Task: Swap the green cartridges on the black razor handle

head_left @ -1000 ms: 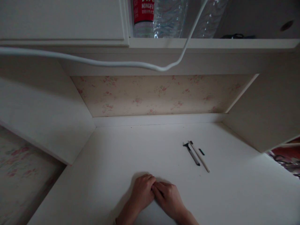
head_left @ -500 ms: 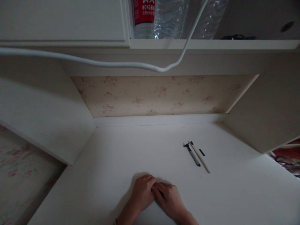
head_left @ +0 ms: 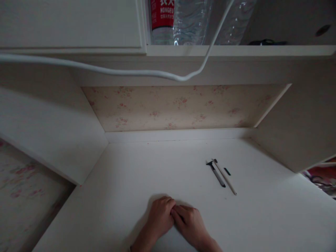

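Note:
My left hand [head_left: 162, 214] rests on the white tabletop [head_left: 126, 171] near its front, fingers curled into a loose fist. Against it lies my right hand [head_left: 190, 223], also closed, its thumb and fingers meeting the left hand's fingers. Nothing shows in either hand, though both palms are hidden. Beyond them to the right is a grey-and-black tool [head_left: 217, 176] with a T-shaped head, like a small razor. Beside it lies a slim off-white stick [head_left: 228, 182], pen-like, with a small dark piece [head_left: 215, 160] at its far end. A short black strip [head_left: 227, 171] sits just right of the stick.
A white cable [head_left: 147, 72] hangs across the view, in front of the upper shelf [head_left: 236, 50]. Clear plastic bottles [head_left: 190, 24], one with a red label [head_left: 162, 14], stand on that shelf. Side panels [head_left: 294, 122] flank the tabletop; floral wallpaper [head_left: 181, 108] covers the back.
The whole view has shifted very slightly. Both hands and the things on the tabletop keep their places.

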A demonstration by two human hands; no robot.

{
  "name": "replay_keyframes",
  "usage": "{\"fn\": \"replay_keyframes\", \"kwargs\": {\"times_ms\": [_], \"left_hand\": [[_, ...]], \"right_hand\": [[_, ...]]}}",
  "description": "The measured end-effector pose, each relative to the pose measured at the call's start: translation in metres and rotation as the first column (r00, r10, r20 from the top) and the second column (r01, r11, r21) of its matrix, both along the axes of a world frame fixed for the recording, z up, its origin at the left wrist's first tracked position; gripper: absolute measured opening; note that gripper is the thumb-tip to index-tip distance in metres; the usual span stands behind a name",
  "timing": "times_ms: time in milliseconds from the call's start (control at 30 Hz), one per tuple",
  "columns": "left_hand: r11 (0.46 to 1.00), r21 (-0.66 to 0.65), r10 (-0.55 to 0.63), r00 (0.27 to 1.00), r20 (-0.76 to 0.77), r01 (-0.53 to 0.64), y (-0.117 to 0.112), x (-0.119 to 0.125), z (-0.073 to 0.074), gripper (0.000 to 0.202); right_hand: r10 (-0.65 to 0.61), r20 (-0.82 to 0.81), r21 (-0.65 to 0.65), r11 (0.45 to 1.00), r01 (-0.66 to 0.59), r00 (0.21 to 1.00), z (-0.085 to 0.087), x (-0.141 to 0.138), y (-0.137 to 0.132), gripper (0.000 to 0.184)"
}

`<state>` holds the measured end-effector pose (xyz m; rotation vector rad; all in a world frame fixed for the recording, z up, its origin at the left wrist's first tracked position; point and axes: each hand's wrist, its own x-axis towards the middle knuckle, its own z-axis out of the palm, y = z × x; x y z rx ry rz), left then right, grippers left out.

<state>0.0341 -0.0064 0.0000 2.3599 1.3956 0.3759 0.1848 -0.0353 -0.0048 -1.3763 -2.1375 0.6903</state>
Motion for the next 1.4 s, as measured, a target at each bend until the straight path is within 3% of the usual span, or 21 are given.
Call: {"fn": "replay_keyframes", "kwargs": {"times_ms": [333, 1400], "left_hand": [[1.000, -0.005, 0.008, 1.000, 0.005, -0.008, -0.0007, -0.0010, -0.0057, 0.023], [1.000, -0.015, 0.001, 1.000, 0.013, 0.000, -0.0001, -0.0004, -0.0011, 0.024]], "right_hand": [[-0.007, -0.003, -0.010, 1.000, 0.007, 1.000, -0.0042, -0.0002, -0.0004, 0.027], [-0.014, 0.008, -0.014, 1.000, 0.014, 1.000, -0.0010, -0.0004, -0.0007, 0.026]]}}
